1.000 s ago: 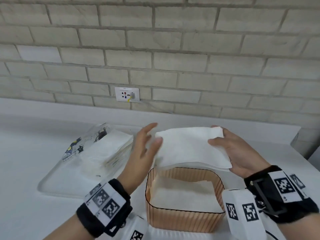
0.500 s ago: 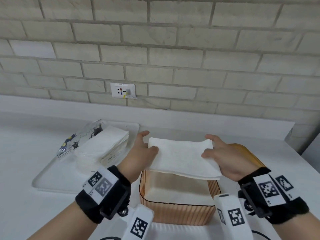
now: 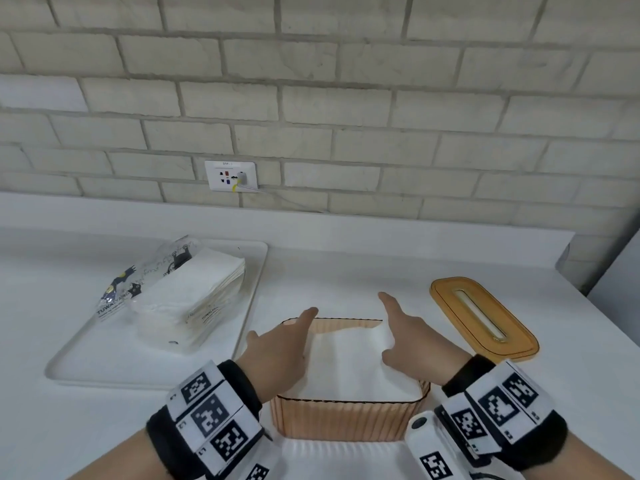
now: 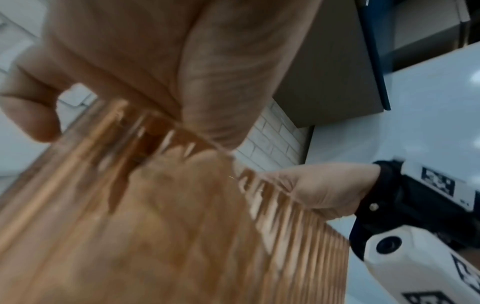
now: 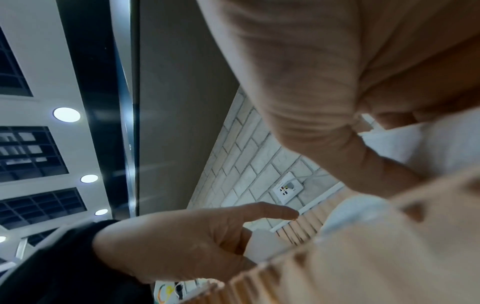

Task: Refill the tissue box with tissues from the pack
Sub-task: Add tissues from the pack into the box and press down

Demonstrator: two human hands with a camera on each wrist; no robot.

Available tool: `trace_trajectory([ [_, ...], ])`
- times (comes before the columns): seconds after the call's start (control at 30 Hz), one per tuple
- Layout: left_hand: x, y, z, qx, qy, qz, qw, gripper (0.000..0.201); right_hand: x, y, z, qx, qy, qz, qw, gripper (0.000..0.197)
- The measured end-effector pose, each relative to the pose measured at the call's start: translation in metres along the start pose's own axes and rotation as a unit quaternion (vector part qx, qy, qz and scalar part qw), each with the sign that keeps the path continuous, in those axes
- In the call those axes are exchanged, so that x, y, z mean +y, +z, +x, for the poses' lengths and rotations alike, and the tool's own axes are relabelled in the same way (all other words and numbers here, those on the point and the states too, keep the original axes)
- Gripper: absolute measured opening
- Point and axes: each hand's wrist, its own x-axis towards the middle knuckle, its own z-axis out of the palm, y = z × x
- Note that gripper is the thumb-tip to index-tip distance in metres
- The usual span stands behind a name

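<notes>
The ribbed orange tissue box (image 3: 346, 420) stands open near the counter's front, filled with a white tissue stack (image 3: 346, 362). My left hand (image 3: 277, 355) lies over the box's left rim with its forefinger straight and its thumb outside the wall. My right hand (image 3: 415, 344) is at the stack's right end, forefinger pointing forward and thumb on top. In the right wrist view tissue (image 5: 428, 148) shows between that thumb and the curled fingers. The opened tissue pack (image 3: 180, 306) lies to the left, with more tissues in it.
The pack rests on a white tray (image 3: 104, 362) at the left. The box's orange lid (image 3: 485, 320) with its slot lies on the counter to the right. A brick wall with a power outlet (image 3: 230, 175) runs behind.
Both hands have brought the tissue stack down from above the box into it. My left hand's grip on the stack's end has loosened. The lid has come into view.
</notes>
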Motion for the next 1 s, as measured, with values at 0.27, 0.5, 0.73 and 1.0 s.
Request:
trace_trajectory([
  [0.27,0.006,0.002,-0.011,0.067,-0.001,0.118,0.991,0.084,0.000,0.004,-0.008,0.074,-0.052,-0.117,0.989,0.077],
  [0.5,0.006,-0.010,-0.014,0.003,0.112,0.137,0.984,0.058,0.006,-0.002,-0.012,0.019,-0.113,-0.144,0.983,0.057],
  [0.73,-0.002,-0.001,-0.003,-0.077,0.094,0.153,0.981,0.059,0.015,0.013,0.004,-0.063,-0.066,-0.205,0.974,0.058],
  [1.0,-0.020,-0.030,0.011,0.095,0.132,-0.019,0.986,0.025,0.018,-0.001,0.004,0.037,-0.140,-0.043,0.988,0.028],
])
